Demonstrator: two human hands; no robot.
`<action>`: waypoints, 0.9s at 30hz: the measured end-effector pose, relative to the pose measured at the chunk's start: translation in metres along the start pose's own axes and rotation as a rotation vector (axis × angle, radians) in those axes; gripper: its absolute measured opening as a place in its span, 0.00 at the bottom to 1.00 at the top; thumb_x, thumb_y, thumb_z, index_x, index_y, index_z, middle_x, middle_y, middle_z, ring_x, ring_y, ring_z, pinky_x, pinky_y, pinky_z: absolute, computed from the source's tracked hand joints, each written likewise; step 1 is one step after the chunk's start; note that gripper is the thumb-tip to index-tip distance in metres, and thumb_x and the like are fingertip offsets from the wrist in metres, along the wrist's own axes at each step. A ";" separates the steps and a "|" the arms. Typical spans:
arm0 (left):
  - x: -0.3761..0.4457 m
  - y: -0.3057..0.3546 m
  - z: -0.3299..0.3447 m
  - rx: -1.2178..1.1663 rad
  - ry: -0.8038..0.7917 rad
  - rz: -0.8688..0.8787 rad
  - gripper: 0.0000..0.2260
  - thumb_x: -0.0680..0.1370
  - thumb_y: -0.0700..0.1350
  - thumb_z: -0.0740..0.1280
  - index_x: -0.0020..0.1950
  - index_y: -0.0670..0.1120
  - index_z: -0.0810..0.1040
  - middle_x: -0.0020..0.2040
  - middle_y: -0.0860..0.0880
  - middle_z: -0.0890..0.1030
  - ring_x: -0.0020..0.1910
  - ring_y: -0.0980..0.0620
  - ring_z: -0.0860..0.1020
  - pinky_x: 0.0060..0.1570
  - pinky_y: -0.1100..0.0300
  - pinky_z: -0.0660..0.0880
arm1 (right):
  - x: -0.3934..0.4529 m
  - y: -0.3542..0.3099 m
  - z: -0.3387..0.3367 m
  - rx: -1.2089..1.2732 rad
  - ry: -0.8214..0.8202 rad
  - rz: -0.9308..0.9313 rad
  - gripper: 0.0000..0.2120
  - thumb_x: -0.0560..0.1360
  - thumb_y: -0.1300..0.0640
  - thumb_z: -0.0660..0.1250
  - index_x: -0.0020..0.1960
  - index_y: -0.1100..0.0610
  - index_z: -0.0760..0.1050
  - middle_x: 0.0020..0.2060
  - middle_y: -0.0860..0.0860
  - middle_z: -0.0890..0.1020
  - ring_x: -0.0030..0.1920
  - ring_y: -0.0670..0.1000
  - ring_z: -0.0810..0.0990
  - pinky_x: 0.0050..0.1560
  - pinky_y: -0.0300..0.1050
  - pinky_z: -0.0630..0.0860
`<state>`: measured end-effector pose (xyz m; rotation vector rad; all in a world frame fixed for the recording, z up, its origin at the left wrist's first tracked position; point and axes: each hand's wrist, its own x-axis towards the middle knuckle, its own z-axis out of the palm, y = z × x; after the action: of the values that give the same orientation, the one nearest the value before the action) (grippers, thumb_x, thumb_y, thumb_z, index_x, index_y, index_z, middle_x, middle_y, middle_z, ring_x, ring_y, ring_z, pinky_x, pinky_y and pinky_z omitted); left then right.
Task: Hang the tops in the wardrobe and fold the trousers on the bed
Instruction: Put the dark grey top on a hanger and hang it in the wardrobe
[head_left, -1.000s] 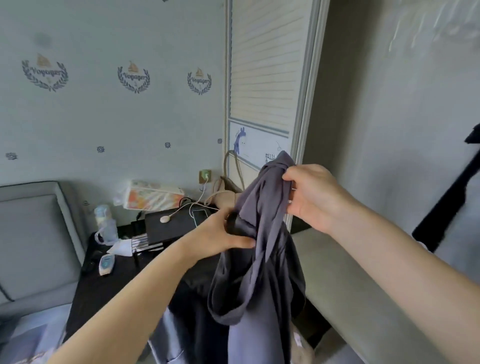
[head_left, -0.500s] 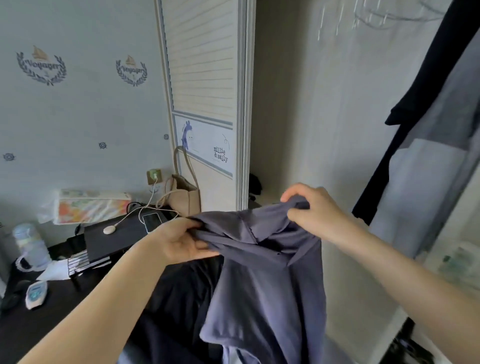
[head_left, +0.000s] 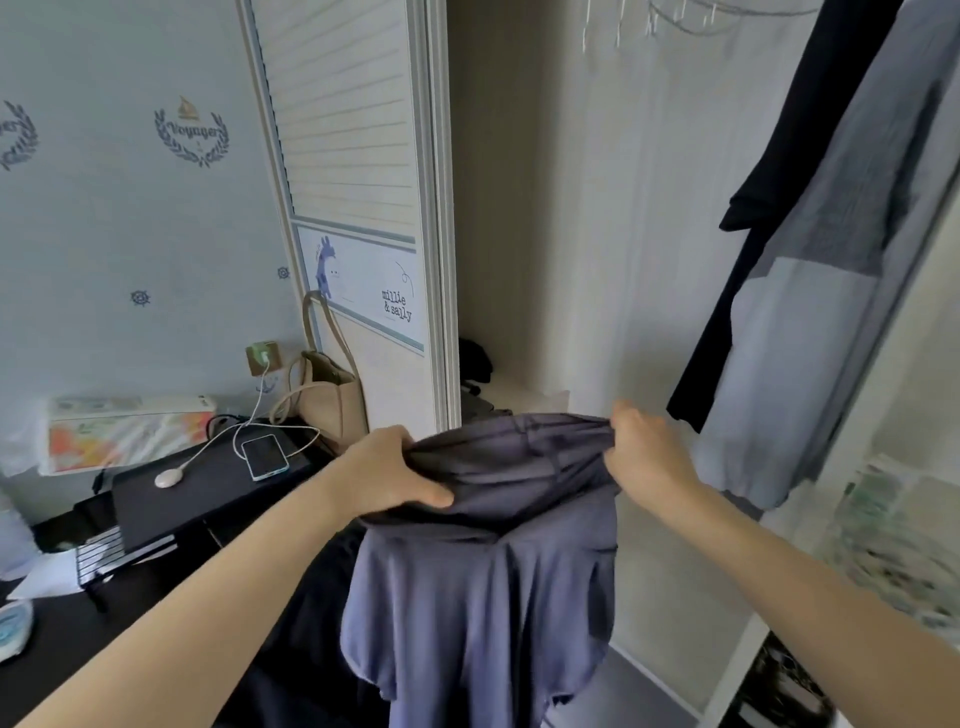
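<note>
A purple-grey top (head_left: 483, 597) hangs between my hands in front of the open wardrobe (head_left: 561, 218). My left hand (head_left: 389, 475) grips its upper edge on the left. My right hand (head_left: 649, 457) pinches the same edge on the right, so the fabric is stretched flat between them and the rest drapes down. A black top (head_left: 769, 208) and a grey-and-pale top (head_left: 810, 332) hang inside the wardrobe at the right. Bare wire hangers (head_left: 675, 21) show on the rail at the top.
The wardrobe's sliding door (head_left: 358, 171) stands at centre left. Left of it is a dark desk (head_left: 182, 499) with a phone (head_left: 265, 457) on a charging cable, a beige bag (head_left: 327, 395) and a tissue pack (head_left: 124, 431). Dark items lie on the wardrobe's inner shelf (head_left: 475, 364).
The view has swung right from the desk to the open wardrobe. My hands have moved apart and spread the bunched top out flat between them.
</note>
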<state>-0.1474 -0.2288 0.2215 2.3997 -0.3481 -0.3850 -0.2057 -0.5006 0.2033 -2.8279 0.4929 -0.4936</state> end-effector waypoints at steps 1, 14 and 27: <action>0.005 -0.008 0.008 0.204 0.058 0.000 0.32 0.57 0.62 0.76 0.55 0.47 0.77 0.50 0.48 0.82 0.49 0.48 0.80 0.53 0.53 0.78 | 0.002 0.005 -0.004 0.046 0.033 -0.010 0.06 0.74 0.66 0.60 0.47 0.59 0.64 0.36 0.52 0.71 0.35 0.55 0.72 0.29 0.44 0.61; 0.030 -0.012 -0.006 -0.943 -0.353 -0.292 0.21 0.66 0.40 0.80 0.58 0.40 0.81 0.54 0.39 0.83 0.53 0.39 0.81 0.52 0.41 0.79 | 0.015 0.030 -0.022 0.805 -0.428 0.368 0.03 0.77 0.60 0.65 0.47 0.57 0.77 0.38 0.53 0.78 0.39 0.52 0.75 0.40 0.42 0.73; 0.091 0.096 -0.028 -1.112 -0.468 0.062 0.18 0.78 0.48 0.61 0.61 0.37 0.75 0.59 0.35 0.80 0.51 0.41 0.82 0.52 0.46 0.80 | 0.042 -0.012 -0.002 0.435 -0.356 -0.123 0.22 0.73 0.48 0.67 0.66 0.46 0.69 0.59 0.45 0.76 0.60 0.48 0.74 0.58 0.41 0.70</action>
<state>-0.0677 -0.3144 0.2886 1.1996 -0.2942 -0.8448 -0.1659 -0.5055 0.2205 -2.4526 0.1209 -0.0913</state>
